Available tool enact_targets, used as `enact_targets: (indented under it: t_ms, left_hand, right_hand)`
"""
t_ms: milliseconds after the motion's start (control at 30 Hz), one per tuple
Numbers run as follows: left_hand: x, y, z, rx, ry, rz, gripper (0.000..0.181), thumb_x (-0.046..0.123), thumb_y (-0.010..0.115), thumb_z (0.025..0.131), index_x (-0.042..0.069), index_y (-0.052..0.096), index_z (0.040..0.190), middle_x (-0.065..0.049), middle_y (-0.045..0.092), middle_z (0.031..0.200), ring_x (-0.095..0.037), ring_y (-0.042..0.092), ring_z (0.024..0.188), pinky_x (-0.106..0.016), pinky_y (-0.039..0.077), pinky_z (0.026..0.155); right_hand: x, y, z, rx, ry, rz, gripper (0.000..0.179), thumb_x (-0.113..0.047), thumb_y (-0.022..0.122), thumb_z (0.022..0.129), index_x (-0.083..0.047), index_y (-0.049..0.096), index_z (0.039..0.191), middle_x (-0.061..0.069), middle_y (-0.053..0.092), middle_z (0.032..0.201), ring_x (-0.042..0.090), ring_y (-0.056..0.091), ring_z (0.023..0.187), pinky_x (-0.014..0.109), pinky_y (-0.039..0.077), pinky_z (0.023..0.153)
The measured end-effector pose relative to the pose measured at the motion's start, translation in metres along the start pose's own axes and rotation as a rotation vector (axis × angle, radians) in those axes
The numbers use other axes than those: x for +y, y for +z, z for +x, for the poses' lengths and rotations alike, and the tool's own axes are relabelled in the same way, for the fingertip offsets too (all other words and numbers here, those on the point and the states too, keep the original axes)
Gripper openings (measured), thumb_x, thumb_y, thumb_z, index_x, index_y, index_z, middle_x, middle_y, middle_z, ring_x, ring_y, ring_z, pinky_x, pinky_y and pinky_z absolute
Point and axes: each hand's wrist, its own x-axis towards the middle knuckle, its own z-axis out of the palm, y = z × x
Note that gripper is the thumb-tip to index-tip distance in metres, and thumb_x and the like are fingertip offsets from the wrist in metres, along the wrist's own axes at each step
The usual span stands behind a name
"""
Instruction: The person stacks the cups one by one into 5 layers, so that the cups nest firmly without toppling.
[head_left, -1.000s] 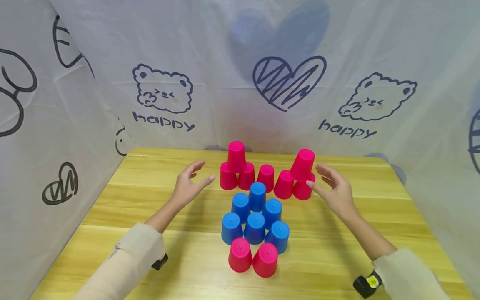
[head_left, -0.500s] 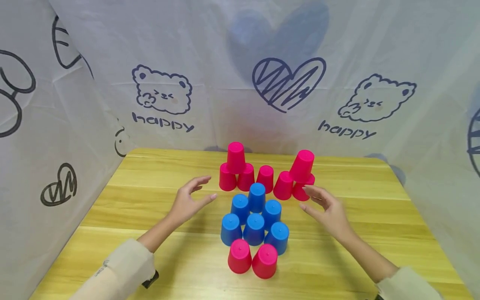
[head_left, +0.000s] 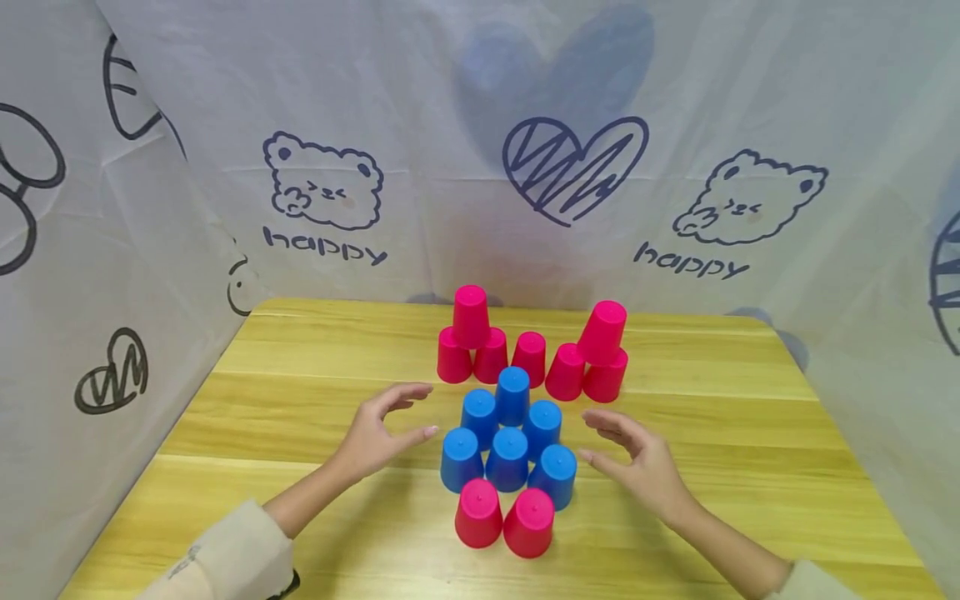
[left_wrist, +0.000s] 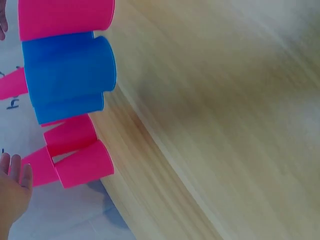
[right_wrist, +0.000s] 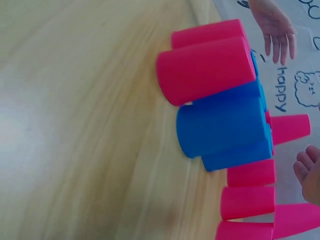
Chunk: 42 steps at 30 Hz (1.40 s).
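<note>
My left hand [head_left: 378,433] hovers left of a cluster of several upside-down blue cups [head_left: 507,458], its fingers and thumb spread apart with nothing between them. To the right of the cluster my right hand [head_left: 643,467] is held the same way, empty and close to a blue cup [head_left: 556,473]. Two pink cups [head_left: 479,514] stand upside down just in front of the blue ones. Behind them runs a row of several pink cups [head_left: 529,358]. One pink cup [head_left: 471,317] sits on the row's left pair, another pink cup [head_left: 603,332] on its right pair.
All cups stand on a wooden table [head_left: 247,400]. A white cloth [head_left: 450,208] with printed bears and hearts hangs behind the table's back edge and along the sides.
Both hands have drawn back toward the person, from beside the pink row to either side of the blue cups. The right hand came away from the right stack. The cups have stayed put.
</note>
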Motion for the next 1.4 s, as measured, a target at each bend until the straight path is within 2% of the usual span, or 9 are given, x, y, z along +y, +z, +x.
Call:
enact_targets:
  t_ms: [133, 333, 400, 533, 600, 867, 1000, 1233, 1400]
  left_hand:
    - [0.001, 0.003, -0.006, -0.018, 0.038, 0.002, 0.045, 0.013, 0.075, 0.077, 0.003, 0.059, 0.118, -0.011, 0.065, 0.115, -0.025, 0.06, 0.106, -0.044, 0.05, 0.09]
    - [-0.002, 0.012, -0.019, -0.023, 0.091, -0.014, 0.042, 0.012, 0.077, 0.074, 0.002, 0.062, 0.112, -0.008, 0.067, 0.11, -0.021, 0.062, 0.101, -0.039, 0.053, 0.086]
    - [-0.003, 0.016, -0.024, -0.026, 0.101, -0.02, 0.041, 0.011, 0.077, 0.074, 0.002, 0.062, 0.111, -0.01, 0.067, 0.108, -0.023, 0.063, 0.099, -0.037, 0.054, 0.085]
    - [-0.002, 0.023, -0.032, -0.03, 0.094, -0.043, 0.039, 0.012, 0.077, 0.074, 0.002, 0.063, 0.11, -0.011, 0.068, 0.106, -0.022, 0.063, 0.097, -0.03, 0.054, 0.084]
    - [-0.002, 0.026, -0.037, -0.033, 0.086, -0.061, 0.038, 0.012, 0.077, 0.074, 0.003, 0.064, 0.109, -0.011, 0.068, 0.106, -0.022, 0.063, 0.097, -0.026, 0.053, 0.083]
    - [-0.007, 0.037, -0.05, -0.046, 0.112, -0.103, 0.036, 0.008, 0.076, 0.074, 0.001, 0.064, 0.106, -0.016, 0.068, 0.101, -0.023, 0.064, 0.091, -0.033, 0.054, 0.08]
    - [-0.008, 0.042, -0.056, -0.062, 0.07, -0.119, 0.035, 0.011, 0.076, 0.075, 0.001, 0.064, 0.106, -0.015, 0.068, 0.102, -0.024, 0.064, 0.091, -0.034, 0.054, 0.081]
    - [-0.011, 0.053, -0.065, -0.122, -0.048, -0.148, 0.038, 0.021, 0.075, 0.077, 0.002, 0.064, 0.107, -0.011, 0.068, 0.104, -0.026, 0.063, 0.094, -0.037, 0.054, 0.083]
    - [-0.015, 0.061, -0.07, -0.14, -0.059, -0.166, 0.035, 0.022, 0.075, 0.078, 0.007, 0.064, 0.108, -0.007, 0.069, 0.105, -0.021, 0.064, 0.096, -0.036, 0.054, 0.083]
  right_hand:
    - [-0.001, 0.004, -0.007, -0.021, 0.003, 0.006, 0.04, -0.002, 0.07, 0.079, 0.004, 0.058, 0.116, 0.019, 0.063, 0.114, -0.003, 0.058, 0.105, 0.013, 0.048, 0.088]
    - [0.001, 0.008, -0.017, -0.028, -0.047, 0.057, 0.038, 0.003, 0.07, 0.077, 0.005, 0.059, 0.113, -0.009, 0.064, 0.111, 0.0, 0.061, 0.102, 0.012, 0.048, 0.087]
    - [0.001, 0.01, -0.021, -0.026, -0.06, 0.063, 0.036, 0.004, 0.07, 0.077, 0.006, 0.06, 0.111, -0.004, 0.067, 0.108, 0.001, 0.062, 0.101, 0.012, 0.048, 0.086]
    - [0.0, 0.015, -0.028, -0.019, -0.066, 0.061, 0.035, 0.003, 0.071, 0.076, 0.005, 0.061, 0.11, 0.019, 0.067, 0.104, 0.004, 0.063, 0.098, 0.011, 0.048, 0.085]
    - [0.0, 0.018, -0.032, -0.018, -0.087, 0.065, 0.035, 0.004, 0.071, 0.076, 0.005, 0.061, 0.109, 0.022, 0.066, 0.102, 0.006, 0.064, 0.098, 0.011, 0.048, 0.085]
    - [0.006, 0.029, -0.045, -0.034, -0.125, 0.068, 0.036, 0.004, 0.071, 0.075, 0.003, 0.062, 0.11, 0.019, 0.067, 0.103, 0.001, 0.062, 0.1, 0.011, 0.048, 0.086]
    - [0.01, 0.036, -0.05, -0.029, -0.152, 0.068, 0.036, 0.005, 0.071, 0.075, 0.004, 0.062, 0.109, 0.019, 0.066, 0.103, 0.004, 0.062, 0.1, 0.015, 0.05, 0.085]
    - [0.012, 0.042, -0.059, -0.03, -0.069, 0.047, 0.036, 0.0, 0.072, 0.076, 0.002, 0.063, 0.111, 0.018, 0.067, 0.105, 0.003, 0.062, 0.099, 0.02, 0.053, 0.083]
    - [0.014, 0.048, -0.063, -0.036, -0.012, 0.037, 0.037, -0.005, 0.073, 0.077, 0.002, 0.063, 0.112, 0.016, 0.067, 0.107, 0.006, 0.063, 0.099, 0.024, 0.054, 0.082]
